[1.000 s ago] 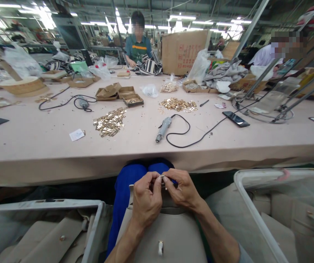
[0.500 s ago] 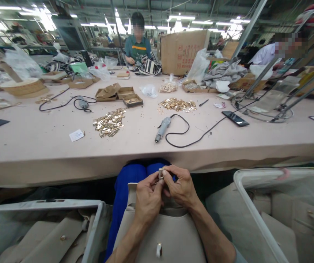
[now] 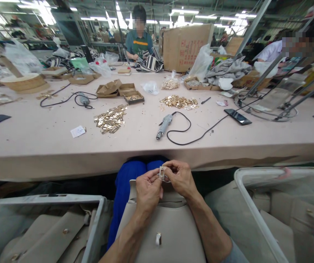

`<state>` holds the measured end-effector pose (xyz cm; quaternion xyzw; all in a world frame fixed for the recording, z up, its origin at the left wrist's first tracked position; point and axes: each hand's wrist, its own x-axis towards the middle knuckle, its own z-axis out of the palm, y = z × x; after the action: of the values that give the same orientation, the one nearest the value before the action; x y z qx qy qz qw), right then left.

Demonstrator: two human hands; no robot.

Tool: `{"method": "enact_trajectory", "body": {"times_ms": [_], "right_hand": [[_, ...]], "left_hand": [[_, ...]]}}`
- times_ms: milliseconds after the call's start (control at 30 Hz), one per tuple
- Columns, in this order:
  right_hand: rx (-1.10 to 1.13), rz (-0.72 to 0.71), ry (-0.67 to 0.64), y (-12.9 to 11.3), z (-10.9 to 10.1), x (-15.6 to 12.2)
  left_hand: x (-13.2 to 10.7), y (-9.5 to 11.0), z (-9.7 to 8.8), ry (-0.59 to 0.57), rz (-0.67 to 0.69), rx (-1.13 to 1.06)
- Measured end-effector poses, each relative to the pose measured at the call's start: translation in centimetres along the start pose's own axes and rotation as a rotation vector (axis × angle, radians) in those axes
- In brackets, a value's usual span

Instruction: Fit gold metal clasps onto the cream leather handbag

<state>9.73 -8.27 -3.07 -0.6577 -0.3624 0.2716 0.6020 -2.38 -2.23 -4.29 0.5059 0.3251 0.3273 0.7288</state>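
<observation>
A beige handbag [image 3: 176,228] lies across my lap, a metal clasp [image 3: 158,239] on its front panel. Above the bag's far edge, my left hand [image 3: 148,189] pinches a small rectangular metal frame [image 3: 161,172] from the left. My right hand [image 3: 181,179] grips the same frame from the right, thumb and fingers closed on it. Whether the frame is joined to the bag's flap is hidden behind my fingers. On the table straight ahead lies a grey electric screwdriver [image 3: 164,126] with a black cord.
Piles of gold metal plates [image 3: 110,119] and gold fittings [image 3: 179,101] lie on the table [image 3: 49,146]. A phone [image 3: 238,116] is at right. Bins of beige bags stand on my left [image 3: 101,212] and right [image 3: 244,197]. A co-worker [image 3: 139,40] sits opposite.
Both hands have risen slightly with the metal frame, which now faces me more squarely, its opening showing. The right fingers have shifted upward. The camera view has moved a little.
</observation>
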Motion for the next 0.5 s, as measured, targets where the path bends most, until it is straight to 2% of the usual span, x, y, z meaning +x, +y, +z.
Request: {"method": "enact_trajectory", "body": {"times_ms": [200, 500], "right_hand": [[-0.007, -0.049, 0.019, 0.13, 0.19, -0.16], [-0.063, -0.088, 0.032, -0.68, 0.34, -0.47]], "left_hand": [[-0.02, -0.57, -0.25, 0.024, 0.015, -0.02], [-0.3, -0.3, 0.09, 0.079, -0.008, -0.014]]}}
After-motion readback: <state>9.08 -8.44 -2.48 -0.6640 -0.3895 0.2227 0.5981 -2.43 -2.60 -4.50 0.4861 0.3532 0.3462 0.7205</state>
